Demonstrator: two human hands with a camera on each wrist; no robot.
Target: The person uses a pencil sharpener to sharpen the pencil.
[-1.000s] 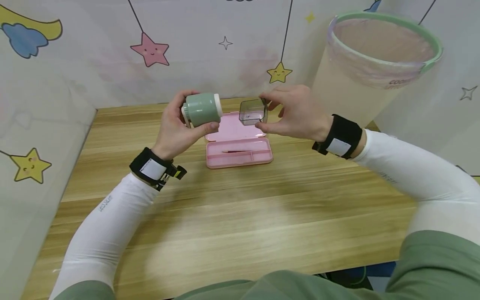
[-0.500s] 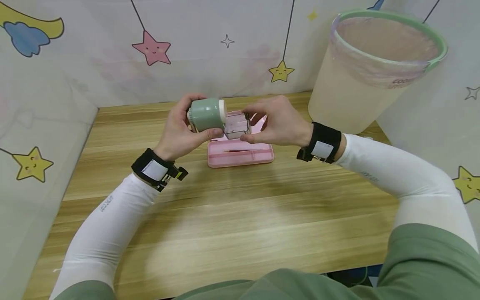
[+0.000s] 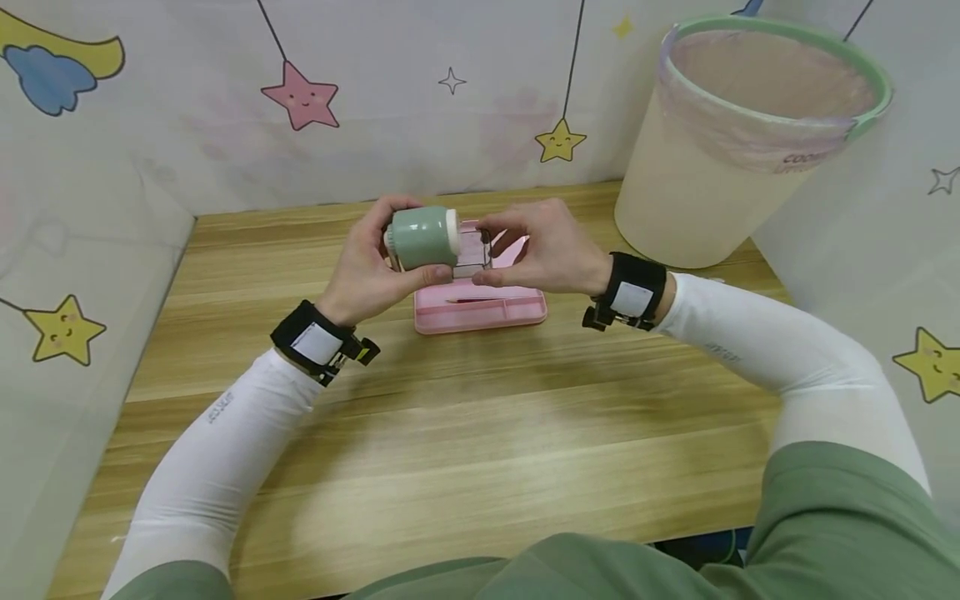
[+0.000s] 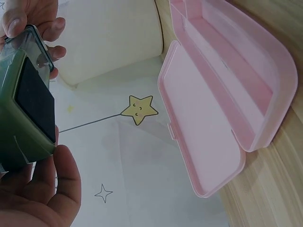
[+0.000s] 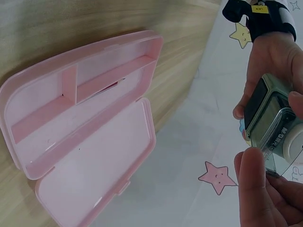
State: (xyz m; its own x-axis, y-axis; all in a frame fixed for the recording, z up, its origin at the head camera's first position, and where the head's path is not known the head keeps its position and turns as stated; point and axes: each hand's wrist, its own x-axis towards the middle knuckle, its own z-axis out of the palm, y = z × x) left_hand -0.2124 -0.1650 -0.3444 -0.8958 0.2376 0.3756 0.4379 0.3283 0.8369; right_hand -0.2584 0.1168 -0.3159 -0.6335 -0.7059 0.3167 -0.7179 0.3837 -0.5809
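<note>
My left hand (image 3: 360, 271) grips a green pencil sharpener (image 3: 422, 240), tilted on its side, its white end facing right. Thumb and fingers of my right hand (image 3: 551, 248) pinch a clear shavings container (image 3: 472, 252) by its outer end. The container's inner side is against or partly inside the sharpener body; how deep it sits I cannot tell. A flat dark panel (image 4: 37, 101) shows on the sharpener in the left wrist view. Below and behind both hands lies an open pink pencil case (image 3: 480, 320) with a pencil (image 3: 476, 301) in it.
A tall cream bin (image 3: 675, 200) with a green rim and a plastic liner stands at the back right. The wooden table (image 3: 480, 433) meets white walls with printed stars at the back and left.
My right hand has moved left with the container, bringing it from a gap apart up to the sharpener. The left hand has shifted slightly right and down.
</note>
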